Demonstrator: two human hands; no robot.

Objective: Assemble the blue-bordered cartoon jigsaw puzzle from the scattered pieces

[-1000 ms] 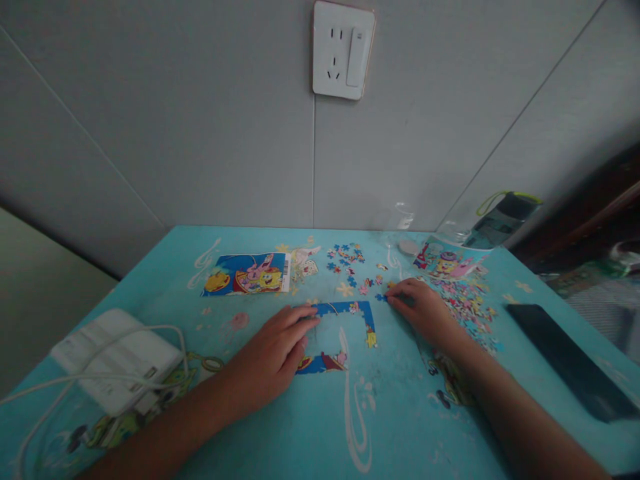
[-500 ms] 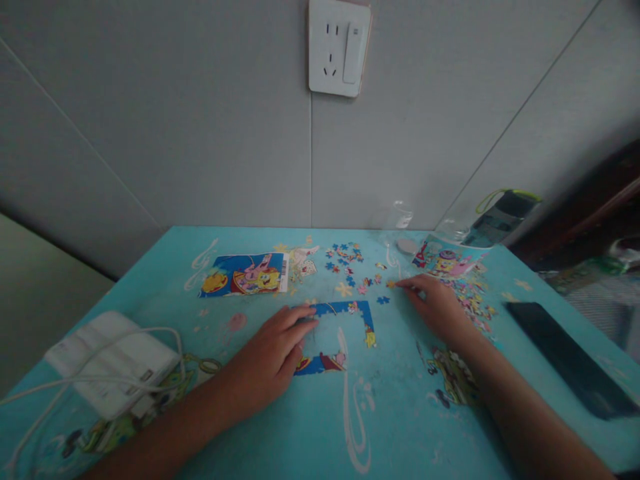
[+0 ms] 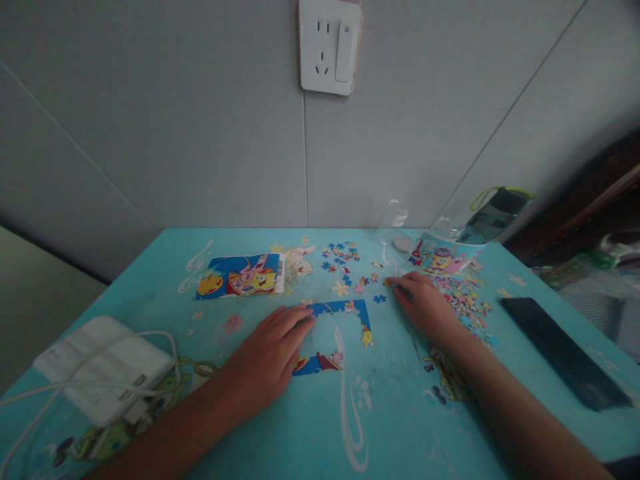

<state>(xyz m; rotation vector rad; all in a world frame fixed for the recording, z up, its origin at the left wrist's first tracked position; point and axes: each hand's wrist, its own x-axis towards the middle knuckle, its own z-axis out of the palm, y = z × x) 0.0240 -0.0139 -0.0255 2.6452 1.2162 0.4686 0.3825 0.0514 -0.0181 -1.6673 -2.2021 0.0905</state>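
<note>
A partly joined jigsaw puzzle border [image 3: 367,320] lies on the blue tabletop, its top, right side and bottom strip showing. My left hand [image 3: 273,353] rests flat over its left part, fingers stretched out, hiding that side. To the right, my right hand [image 3: 420,300] has thumb and fingers pinched on a small yellow-orange puzzle piece [image 3: 387,282], just above a loose blue piece [image 3: 380,299]. Several loose pieces [image 3: 341,252] are spread beyond the border. A bigger heap of mixed pieces [image 3: 465,300] sits beside my right wrist, partly behind it.
A picture card [image 3: 240,275] lies at the back left, another picture sheet [image 3: 445,255] at the back right. A white power bank [image 3: 107,367] with cables occupies the left. A dark flat strip [image 3: 563,350] lies at right. Clear container [image 3: 395,215] and bottle [image 3: 495,213] stand by the wall.
The whole view has shifted slightly to the left. My right fingertips stay at the yellow-orange piece, with the hand curled slightly more around it. The left hand keeps its place on the border.
</note>
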